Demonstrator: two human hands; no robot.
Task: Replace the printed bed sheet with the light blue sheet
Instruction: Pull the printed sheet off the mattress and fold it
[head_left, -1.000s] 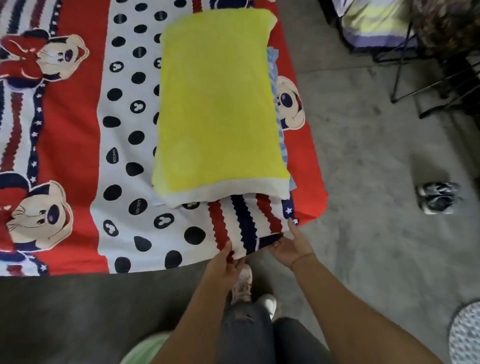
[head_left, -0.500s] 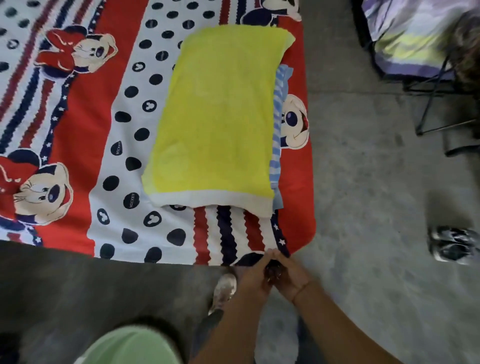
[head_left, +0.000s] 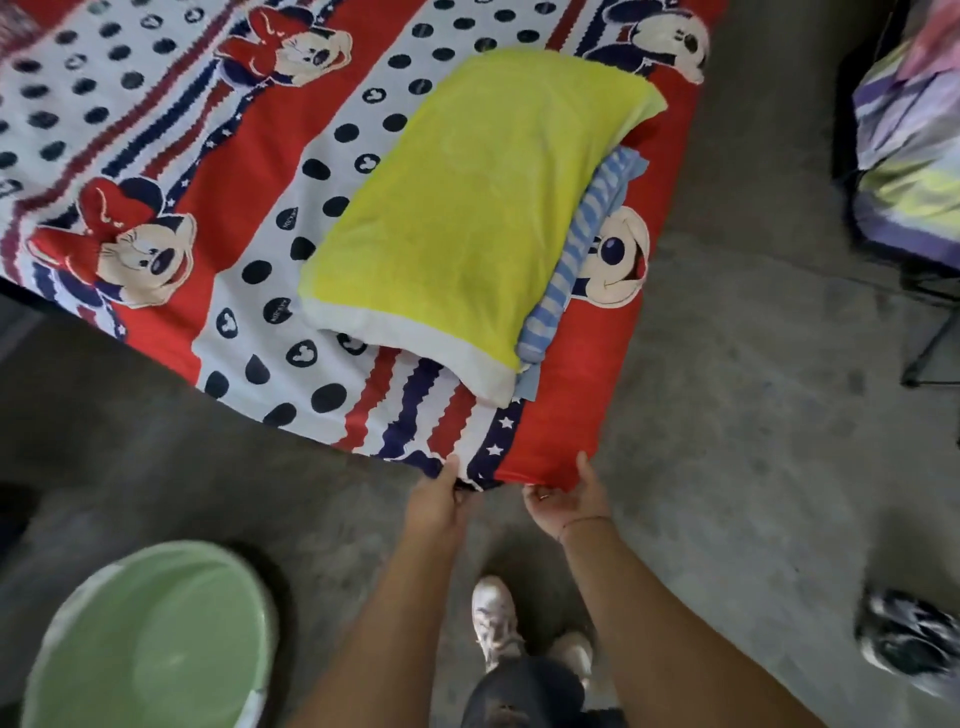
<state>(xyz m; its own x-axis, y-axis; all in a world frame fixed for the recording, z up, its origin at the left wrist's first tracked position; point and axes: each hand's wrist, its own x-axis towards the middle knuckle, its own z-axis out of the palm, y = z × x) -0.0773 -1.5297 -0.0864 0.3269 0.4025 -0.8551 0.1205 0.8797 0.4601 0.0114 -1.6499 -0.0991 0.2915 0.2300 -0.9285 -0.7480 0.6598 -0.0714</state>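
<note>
The printed bed sheet (head_left: 249, 208), red and white with cartoon mice, dots and stripes, covers the mattress. A yellow pillow (head_left: 467, 208) lies on it near the corner, with a light blue striped cloth (head_left: 576, 260) bunched along its right side. My left hand (head_left: 439, 501) pinches the sheet's edge at the striped part. My right hand (head_left: 569, 496) grips the red corner of the sheet, thumb on top. Both hands are at the near corner of the bed.
A green plastic basin (head_left: 150, 644) stands on the grey concrete floor at the lower left. My shoes (head_left: 498, 618) are below the hands. Dark shoes (head_left: 909, 639) lie at the right edge. Folded striped bedding (head_left: 909, 156) rests on a metal-legged stand at the upper right.
My hands, together at the sheet's edge half a second ago, have spread apart along the corner. The view has swung, bringing the green basin in.
</note>
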